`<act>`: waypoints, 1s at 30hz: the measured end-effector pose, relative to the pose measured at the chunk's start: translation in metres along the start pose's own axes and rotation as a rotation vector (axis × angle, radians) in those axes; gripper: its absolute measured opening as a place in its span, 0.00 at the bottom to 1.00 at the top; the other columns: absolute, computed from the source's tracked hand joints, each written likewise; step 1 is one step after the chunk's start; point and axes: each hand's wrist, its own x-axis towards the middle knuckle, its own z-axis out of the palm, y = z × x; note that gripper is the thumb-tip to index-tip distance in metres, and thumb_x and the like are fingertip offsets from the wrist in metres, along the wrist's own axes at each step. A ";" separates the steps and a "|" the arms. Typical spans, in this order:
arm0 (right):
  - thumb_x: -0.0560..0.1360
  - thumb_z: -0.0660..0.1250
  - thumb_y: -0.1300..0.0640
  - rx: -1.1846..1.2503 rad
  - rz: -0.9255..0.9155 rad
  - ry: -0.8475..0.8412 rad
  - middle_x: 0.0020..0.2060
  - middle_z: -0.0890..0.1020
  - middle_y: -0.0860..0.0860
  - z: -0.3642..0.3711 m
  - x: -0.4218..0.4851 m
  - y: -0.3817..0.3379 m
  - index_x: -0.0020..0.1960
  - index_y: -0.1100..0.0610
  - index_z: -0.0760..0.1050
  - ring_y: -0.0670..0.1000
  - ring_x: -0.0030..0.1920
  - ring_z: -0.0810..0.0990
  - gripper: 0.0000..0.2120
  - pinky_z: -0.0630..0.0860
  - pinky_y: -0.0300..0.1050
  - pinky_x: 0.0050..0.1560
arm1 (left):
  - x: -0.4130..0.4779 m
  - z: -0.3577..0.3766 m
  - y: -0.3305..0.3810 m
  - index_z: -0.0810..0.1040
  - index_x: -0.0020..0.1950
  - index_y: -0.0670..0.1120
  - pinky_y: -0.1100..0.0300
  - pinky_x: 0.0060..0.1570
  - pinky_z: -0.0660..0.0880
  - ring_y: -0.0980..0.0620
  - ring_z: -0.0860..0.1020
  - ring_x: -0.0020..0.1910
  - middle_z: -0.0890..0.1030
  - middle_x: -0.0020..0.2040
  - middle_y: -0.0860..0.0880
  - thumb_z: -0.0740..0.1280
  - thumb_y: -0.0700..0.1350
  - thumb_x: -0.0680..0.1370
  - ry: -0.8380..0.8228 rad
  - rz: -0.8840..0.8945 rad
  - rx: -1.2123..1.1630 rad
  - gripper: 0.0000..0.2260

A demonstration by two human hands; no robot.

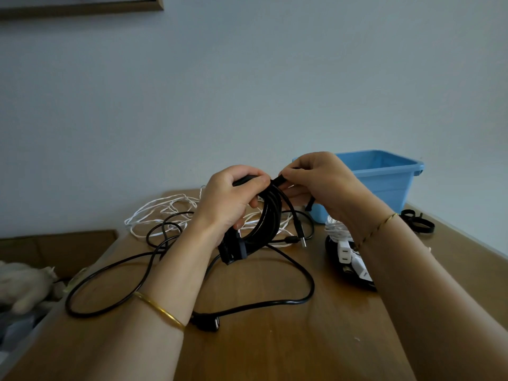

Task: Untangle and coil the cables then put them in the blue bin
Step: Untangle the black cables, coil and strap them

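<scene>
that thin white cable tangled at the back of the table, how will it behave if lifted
The white cable looks thin and lies in loose, wavy loops, so it will probably hang floppy and drag its tangle along. It overlaps a loose black cable, which may snag and lift with it. Likely light for its length.

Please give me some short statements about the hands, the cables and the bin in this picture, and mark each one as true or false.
1. The left hand grips a coiled black cable. True.
2. The blue bin stands on the floor. False: it stands on the table, at the far right.
3. A white cable lies uncoiled on the table. True.
4. The right hand lies flat on the table. False: it pinches the top of the coiled black cable.
5. No black cable lies loose. False: a loose black cable sprawls across the table.
</scene>
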 end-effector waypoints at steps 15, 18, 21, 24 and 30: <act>0.74 0.67 0.63 -0.292 -0.173 0.201 0.37 0.83 0.64 0.024 -0.002 -0.004 0.40 0.67 0.79 0.63 0.41 0.83 0.08 0.79 0.61 0.45 | 0.001 0.003 -0.002 0.81 0.41 0.48 0.69 0.22 0.63 0.61 0.69 0.19 0.77 0.30 0.51 0.67 0.42 0.76 0.164 0.076 0.136 0.04; 0.74 0.66 0.64 -0.270 -0.172 0.202 0.37 0.82 0.67 0.027 -0.004 -0.004 0.40 0.71 0.78 0.66 0.43 0.81 0.10 0.78 0.64 0.45 | 0.001 0.004 -0.002 0.80 0.39 0.50 0.65 0.24 0.64 0.60 0.70 0.20 0.77 0.29 0.53 0.67 0.42 0.75 0.210 0.090 0.164 0.06; 0.74 0.66 0.64 -0.248 -0.174 0.209 0.39 0.80 0.70 0.031 -0.004 -0.004 0.41 0.74 0.75 0.70 0.45 0.79 0.11 0.76 0.68 0.44 | 0.002 0.002 -0.002 0.80 0.40 0.47 0.63 0.25 0.64 0.60 0.70 0.20 0.77 0.28 0.52 0.67 0.42 0.75 0.240 0.077 0.164 0.04; 0.73 0.65 0.62 -0.312 -0.205 0.230 0.40 0.81 0.69 0.041 -0.006 -0.004 0.43 0.74 0.75 0.68 0.45 0.79 0.12 0.76 0.65 0.45 | 0.004 0.000 -0.003 0.81 0.41 0.45 0.63 0.26 0.65 0.60 0.71 0.21 0.78 0.29 0.51 0.67 0.42 0.75 0.263 0.072 0.169 0.04; 0.76 0.65 0.52 -0.523 -0.259 0.340 0.41 0.80 0.49 0.063 -0.014 0.003 0.42 0.58 0.76 0.51 0.42 0.78 0.09 0.74 0.49 0.43 | 0.004 -0.002 -0.002 0.80 0.42 0.43 0.63 0.24 0.65 0.59 0.72 0.22 0.79 0.31 0.49 0.67 0.41 0.75 0.296 0.018 0.059 0.04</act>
